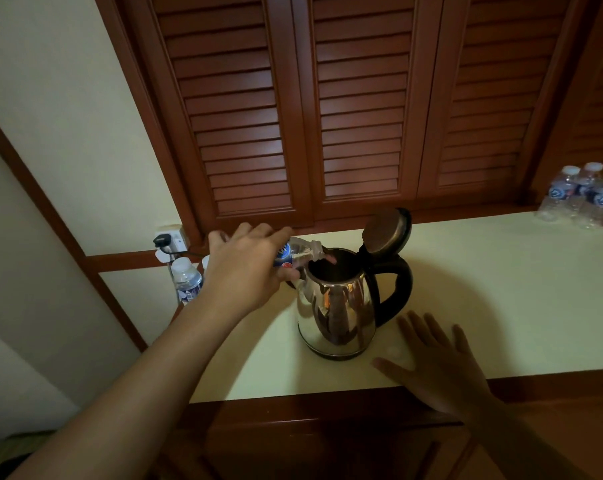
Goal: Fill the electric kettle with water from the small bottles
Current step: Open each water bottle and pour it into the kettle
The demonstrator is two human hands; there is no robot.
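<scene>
A shiny steel electric kettle point(338, 306) with a black handle stands on the cream countertop point(500, 289), its lid hinged up and open. My left hand point(244, 268) grips a small clear water bottle point(298, 252) with a blue label, tipped on its side with the neck over the kettle's mouth. My right hand point(438, 365) lies flat, fingers spread, on the counter's front edge just right of the kettle, holding nothing. Another capped small bottle point(186, 278) stands at the counter's far left, partly behind my left arm.
Three capped small bottles point(584, 199) stand together at the back right of the counter. A wall socket with a black plug point(166, 242) sits at the back left. Brown louvred shutters point(327, 116) rise behind the counter. A wooden edge runs along the front.
</scene>
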